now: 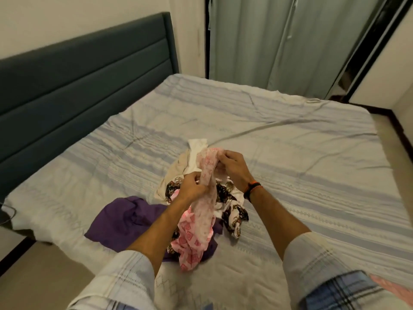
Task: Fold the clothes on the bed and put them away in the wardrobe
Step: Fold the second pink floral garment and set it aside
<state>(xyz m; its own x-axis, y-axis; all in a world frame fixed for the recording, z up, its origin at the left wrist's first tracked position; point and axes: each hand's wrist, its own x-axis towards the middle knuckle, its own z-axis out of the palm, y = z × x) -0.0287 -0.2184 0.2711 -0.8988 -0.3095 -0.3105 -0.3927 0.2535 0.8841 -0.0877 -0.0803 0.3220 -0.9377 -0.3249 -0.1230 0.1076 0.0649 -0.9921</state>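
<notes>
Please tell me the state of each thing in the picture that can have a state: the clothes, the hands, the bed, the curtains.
Pink cloth: lifted, bunched, unfolded.
Left hand: pinches the pink cloth.
Right hand: pinches the pink cloth's upper end.
Purple garment: crumpled on the bed, unfolded.
Patterned garment: crumpled, unfolded.
Cream garment: rumpled, partly covered by other clothes.
Bed: covered with a wrinkled striped sheet.
Curtains: drawn shut.

Pink patterned garment [206,198]; purple cloth [120,218]; brown-and-white print [230,202]; cream cloth [178,168]; pale blue striped sheet [290,153]; dark teal headboard [78,70]; grey-green curtains [279,41].
</notes>
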